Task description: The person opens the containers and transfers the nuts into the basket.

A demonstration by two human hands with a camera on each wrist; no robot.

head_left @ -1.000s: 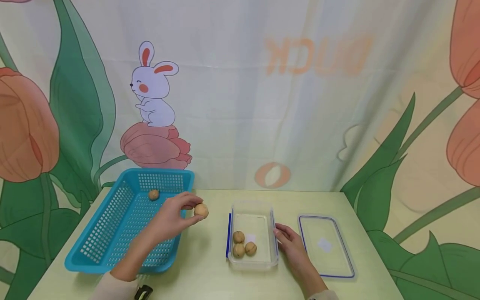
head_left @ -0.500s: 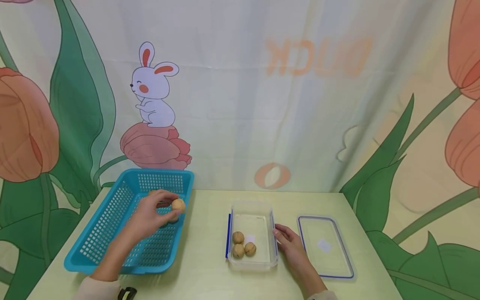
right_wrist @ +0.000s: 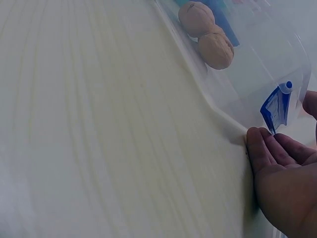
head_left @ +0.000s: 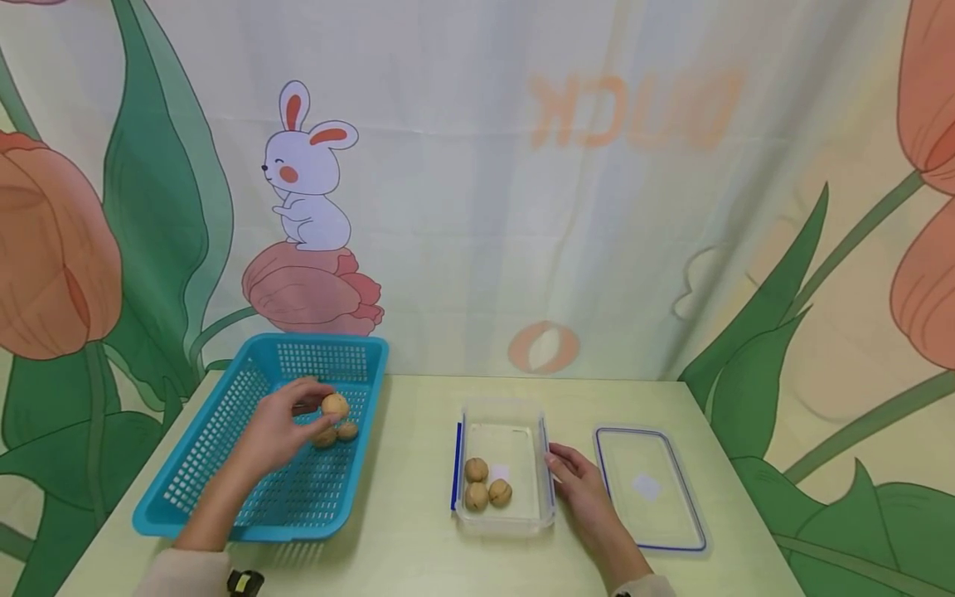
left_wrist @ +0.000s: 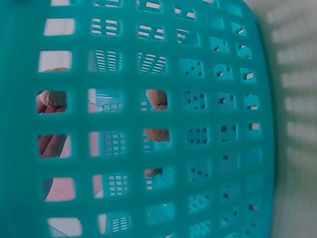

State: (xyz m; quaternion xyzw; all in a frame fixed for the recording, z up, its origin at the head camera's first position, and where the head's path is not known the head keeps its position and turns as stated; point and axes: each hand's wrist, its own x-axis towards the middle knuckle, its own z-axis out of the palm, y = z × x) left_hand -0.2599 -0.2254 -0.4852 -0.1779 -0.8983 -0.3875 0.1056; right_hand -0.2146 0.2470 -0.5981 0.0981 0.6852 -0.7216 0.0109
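Note:
In the head view my left hand pinches a walnut between thumb and fingertips, inside the outline of the blue plastic basket. Two more walnuts show in the basket just below it. The left wrist view looks through the basket's slotted wall, with parts of the hand and walnuts behind. My right hand holds the right side of a clear food container, thumb at its rim and fingers along the outer wall. Three walnuts lie in the container's near left corner.
A clear lid with a blue seal lies on the table to the right of the container. A blue latch sticks out along the container's left side. Behind the table hangs a printed curtain.
My left hand has moved left with the walnut, from outside the basket's right rim to over its inside. The right hand and the container have stayed in place.

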